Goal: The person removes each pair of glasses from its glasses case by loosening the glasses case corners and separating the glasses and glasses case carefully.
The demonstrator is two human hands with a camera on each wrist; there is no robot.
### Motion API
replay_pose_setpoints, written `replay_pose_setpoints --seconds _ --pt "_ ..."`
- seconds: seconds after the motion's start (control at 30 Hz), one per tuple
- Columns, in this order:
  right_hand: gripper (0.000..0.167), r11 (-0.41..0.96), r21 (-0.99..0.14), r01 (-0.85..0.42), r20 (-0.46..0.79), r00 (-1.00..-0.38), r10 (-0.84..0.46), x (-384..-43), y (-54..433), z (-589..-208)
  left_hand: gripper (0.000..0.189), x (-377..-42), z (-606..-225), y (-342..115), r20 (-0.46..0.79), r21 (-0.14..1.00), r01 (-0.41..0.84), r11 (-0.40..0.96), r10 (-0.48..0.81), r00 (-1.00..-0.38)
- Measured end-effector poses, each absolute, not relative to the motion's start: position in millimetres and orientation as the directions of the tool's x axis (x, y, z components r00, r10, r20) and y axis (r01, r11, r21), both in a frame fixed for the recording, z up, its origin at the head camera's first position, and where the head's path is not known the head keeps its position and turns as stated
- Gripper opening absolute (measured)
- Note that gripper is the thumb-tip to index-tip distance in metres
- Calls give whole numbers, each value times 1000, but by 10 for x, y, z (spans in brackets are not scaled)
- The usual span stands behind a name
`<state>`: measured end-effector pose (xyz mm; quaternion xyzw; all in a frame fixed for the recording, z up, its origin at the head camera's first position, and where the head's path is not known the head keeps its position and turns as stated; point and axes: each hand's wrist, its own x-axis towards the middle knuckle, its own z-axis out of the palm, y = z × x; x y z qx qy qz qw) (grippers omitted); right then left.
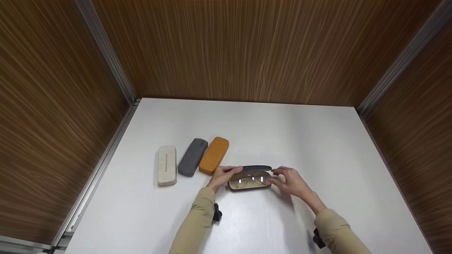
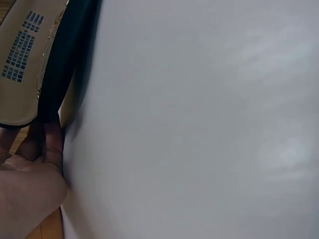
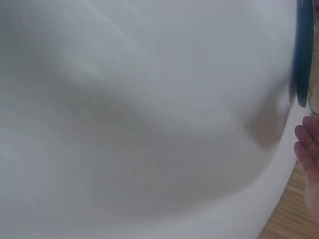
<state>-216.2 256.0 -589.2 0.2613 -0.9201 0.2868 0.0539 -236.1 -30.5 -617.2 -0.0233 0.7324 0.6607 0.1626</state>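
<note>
Both our left hand (image 1: 223,176) and right hand (image 1: 291,181) are at the open case (image 1: 252,186) on the table (image 1: 268,222): the left grips its left end; the right has parted fingers at the other end, touching or not we cannot tell. We see a dark shell (image 1: 257,168), tan lining (image 2: 17,104) and thin-framed glasses (image 1: 262,179) inside; its blue print (image 2: 20,55) is too blurred to read. Leftward lie an orange case (image 1: 214,155), a gray case (image 1: 192,157) with a glasses emblem (image 1: 202,143), and a pale case (image 1: 167,173) with illegible lettering (image 1: 166,163).

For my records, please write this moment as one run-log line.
left hand: grips open case, left end | right hand: at its right end | glasses: inside | orange case, grey case, beige case: closed
</note>
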Motion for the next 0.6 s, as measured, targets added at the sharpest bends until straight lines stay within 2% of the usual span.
replay_pose_setpoints --seconds 0.13,0.37,0.47,0.6 --pt "22 708 -442 -550 232 -833 -502 -2162 2535 -5744 45 -2354 -6158 -305 -277 957 -255 136 177 -944" --pt "9 675 -406 -616 113 -767 -632 -2147 2363 -5517 49 -2341 -6128 -323 -307 944 -278 175 166 -937" --pt "11 650 -387 -655 99 -730 -676 -2147 2261 -5479 53 -2340 -6126 -328 -322 938 -291 189 167 -932" --pt "32 614 -374 -695 108 -690 -716 -2143 2118 -5479 56 -2341 -6139 -331 -329 936 -297 189 172 -929"
